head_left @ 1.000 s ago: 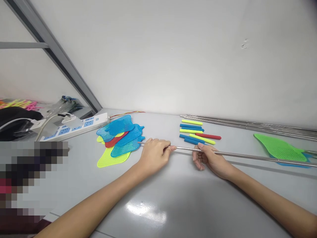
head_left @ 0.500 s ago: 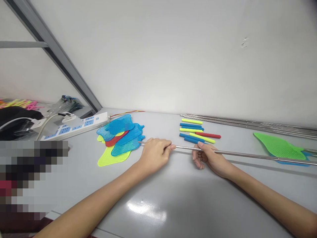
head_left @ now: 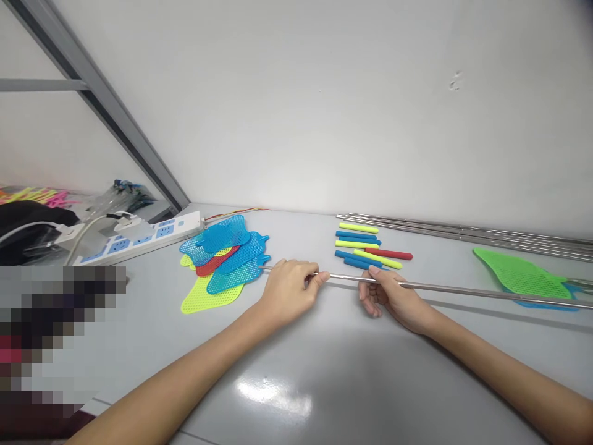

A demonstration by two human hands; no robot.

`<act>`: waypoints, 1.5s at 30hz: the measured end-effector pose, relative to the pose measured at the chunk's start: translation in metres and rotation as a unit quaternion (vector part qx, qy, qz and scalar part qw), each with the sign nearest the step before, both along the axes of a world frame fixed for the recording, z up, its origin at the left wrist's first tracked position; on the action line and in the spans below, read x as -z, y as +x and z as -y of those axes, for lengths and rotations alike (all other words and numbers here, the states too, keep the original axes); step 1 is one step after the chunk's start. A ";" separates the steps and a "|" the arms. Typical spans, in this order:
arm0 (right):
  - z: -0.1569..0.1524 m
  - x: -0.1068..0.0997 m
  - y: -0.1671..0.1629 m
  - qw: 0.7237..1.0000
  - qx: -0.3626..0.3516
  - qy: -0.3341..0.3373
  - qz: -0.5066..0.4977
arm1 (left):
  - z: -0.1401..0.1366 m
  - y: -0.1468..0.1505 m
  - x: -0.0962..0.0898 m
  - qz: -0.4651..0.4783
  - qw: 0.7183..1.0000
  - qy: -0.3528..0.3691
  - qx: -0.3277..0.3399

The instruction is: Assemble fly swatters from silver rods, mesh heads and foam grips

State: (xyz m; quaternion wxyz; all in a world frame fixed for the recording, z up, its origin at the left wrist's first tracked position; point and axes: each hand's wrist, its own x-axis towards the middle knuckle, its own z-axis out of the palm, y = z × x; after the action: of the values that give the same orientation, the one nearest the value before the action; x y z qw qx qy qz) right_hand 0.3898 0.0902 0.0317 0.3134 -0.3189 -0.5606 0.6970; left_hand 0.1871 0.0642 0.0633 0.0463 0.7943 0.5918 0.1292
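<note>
A long thin metal rod point(head_left: 454, 289) runs across the table from my left hand toward the right edge of the view. My left hand point(head_left: 293, 285) is wrapped round the rod near its left end, whose tip shows just beyond the knuckles. My right hand point(head_left: 391, 295) pinches the rod further right between thumb and fingers, the other fingers curled loosely below. Left of my left hand lies a pile of mesh fly swatter heads point(head_left: 236, 275) in blue, yellow and red. Beyond my right hand are several coloured plastic handles point(head_left: 356, 244), blue, yellow and red.
More metal rods point(head_left: 463, 232) lie along the wall at the back right. A green swatter head point(head_left: 523, 275) rests over a blue one at the right, behind the held rod. A power strip point(head_left: 152, 238) with plugs and cables stands at the left. A metal frame post point(head_left: 106, 111) rises there.
Hardly anything differs. Both hands keep their hold on the rod in nearly the same place, and the view has shifted very slightly.
</note>
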 end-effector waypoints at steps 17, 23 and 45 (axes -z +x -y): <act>0.000 0.000 -0.001 1.000 0.014 -0.009 -0.015 | -0.007 -0.015 -0.018 0.013 0.999 0.008 0.047; 0.000 0.000 -0.004 1.000 0.017 0.002 -0.002 | -0.007 -0.019 -0.024 -0.019 0.999 0.042 0.022; 0.003 -0.003 -0.004 0.999 0.018 0.030 0.033 | -0.014 -0.031 -0.026 -0.100 0.992 0.004 -0.070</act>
State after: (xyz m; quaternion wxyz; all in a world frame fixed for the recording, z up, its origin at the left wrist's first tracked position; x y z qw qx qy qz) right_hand 0.3853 0.0875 0.0351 0.3167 -0.3425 -0.5854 0.6632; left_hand 0.1561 0.0777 0.0894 -0.0258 0.7601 0.6470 0.0543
